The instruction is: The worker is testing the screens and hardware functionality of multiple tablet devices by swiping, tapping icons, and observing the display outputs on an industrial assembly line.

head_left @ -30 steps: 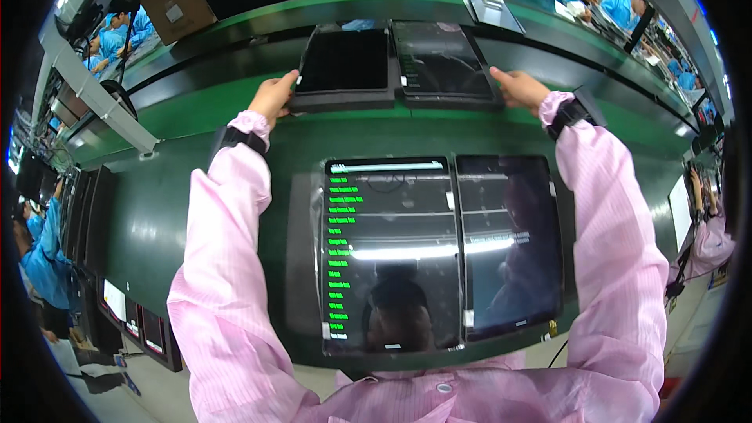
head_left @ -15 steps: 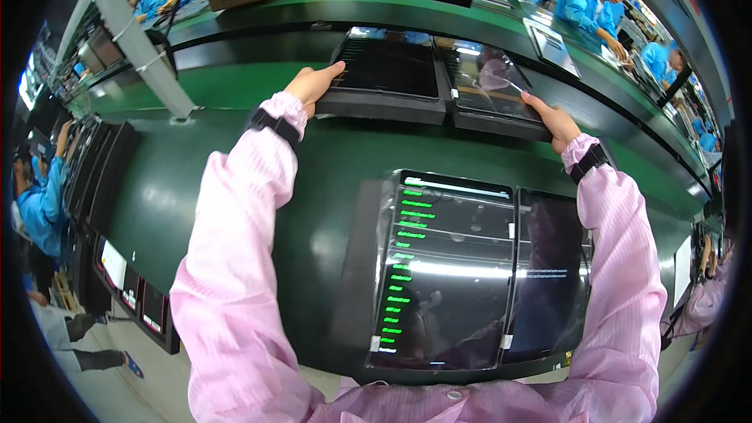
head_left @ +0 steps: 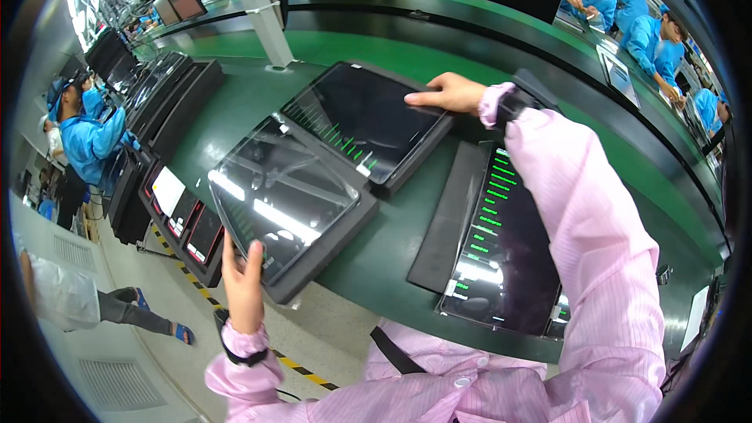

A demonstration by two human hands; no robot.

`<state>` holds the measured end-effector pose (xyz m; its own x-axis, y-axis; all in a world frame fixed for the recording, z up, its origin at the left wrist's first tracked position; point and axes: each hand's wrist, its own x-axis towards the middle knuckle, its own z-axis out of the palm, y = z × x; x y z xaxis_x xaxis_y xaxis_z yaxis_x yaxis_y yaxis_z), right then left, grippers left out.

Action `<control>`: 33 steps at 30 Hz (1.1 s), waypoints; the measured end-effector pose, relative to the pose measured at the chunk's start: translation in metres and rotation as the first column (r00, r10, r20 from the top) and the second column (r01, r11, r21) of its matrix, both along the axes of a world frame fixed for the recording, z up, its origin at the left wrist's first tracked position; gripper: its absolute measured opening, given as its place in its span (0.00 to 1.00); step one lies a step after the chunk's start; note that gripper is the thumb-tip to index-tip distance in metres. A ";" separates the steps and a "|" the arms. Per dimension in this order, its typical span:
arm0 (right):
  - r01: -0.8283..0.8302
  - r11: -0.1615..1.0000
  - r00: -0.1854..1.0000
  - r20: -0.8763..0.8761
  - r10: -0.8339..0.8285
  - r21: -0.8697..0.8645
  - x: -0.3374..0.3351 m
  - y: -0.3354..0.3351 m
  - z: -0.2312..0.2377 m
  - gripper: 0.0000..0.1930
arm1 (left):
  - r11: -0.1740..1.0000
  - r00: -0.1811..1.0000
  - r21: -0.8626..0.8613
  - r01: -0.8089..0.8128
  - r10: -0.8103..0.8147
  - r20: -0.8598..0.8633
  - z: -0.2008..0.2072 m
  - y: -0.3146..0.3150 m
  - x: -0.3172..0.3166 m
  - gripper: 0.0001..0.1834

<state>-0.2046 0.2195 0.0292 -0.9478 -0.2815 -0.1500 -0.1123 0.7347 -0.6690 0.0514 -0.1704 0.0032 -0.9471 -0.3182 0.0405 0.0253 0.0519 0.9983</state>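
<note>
My left hand [head_left: 244, 290] is closed on the near end of a black tray [head_left: 327, 252], its thumb at the edge of a tablet. At the tray's far end my right hand [head_left: 454, 95] grips the rim, thumb over the top and other fingers partly hidden. Two dark-screened tablets lie side by side in the tray: a glossy near tablet [head_left: 301, 188] with reflections, and a far tablet [head_left: 356, 121] with green text lines. Right of the tray, another tablet [head_left: 505, 247] with green lines rests on a second black tray [head_left: 440, 231], partly covered by my right sleeve.
A grey post [head_left: 265, 12] rises behind the green table [head_left: 247, 82]. Stacked black trays [head_left: 184, 98] stand at the left, with a lower tray of devices [head_left: 184, 215] near them. Workers in blue sit beyond the raised ledge [head_left: 486, 35]; someone in slippers walks at lower left.
Both hands have brought the tray with its two tablets off the back ledge toward the left and nearer, turning it diagonal. My view has swung left.
</note>
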 end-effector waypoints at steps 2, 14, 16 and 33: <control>-0.055 0.990 0.990 -0.125 0.071 0.131 -0.007 -0.035 -0.011 0.37 | 0.992 0.992 0.026 -0.120 0.121 -0.039 -0.034 -0.005 0.021 0.36; -0.212 0.932 0.853 -0.409 0.323 0.295 0.151 -0.009 0.139 0.36 | 0.746 0.954 -0.608 -0.271 0.292 -0.066 -0.049 0.026 -0.008 0.43; -0.253 0.937 0.842 -0.422 0.336 0.242 0.223 0.012 0.153 0.29 | 0.744 0.954 -0.625 -0.236 0.299 -0.004 -0.045 0.027 -0.011 0.44; 0.853 0.113 0.264 0.234 -0.936 -0.509 0.542 0.079 -0.030 0.11 | 0.168 0.043 -0.926 0.338 -0.986 -0.163 0.020 0.316 0.122 0.36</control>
<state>0.3374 0.2984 -0.0012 -0.5578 0.8048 -0.2028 0.2959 -0.0355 -0.9546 0.1731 0.1451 0.0235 -0.1102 0.8794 0.4632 0.9574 -0.0313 0.2872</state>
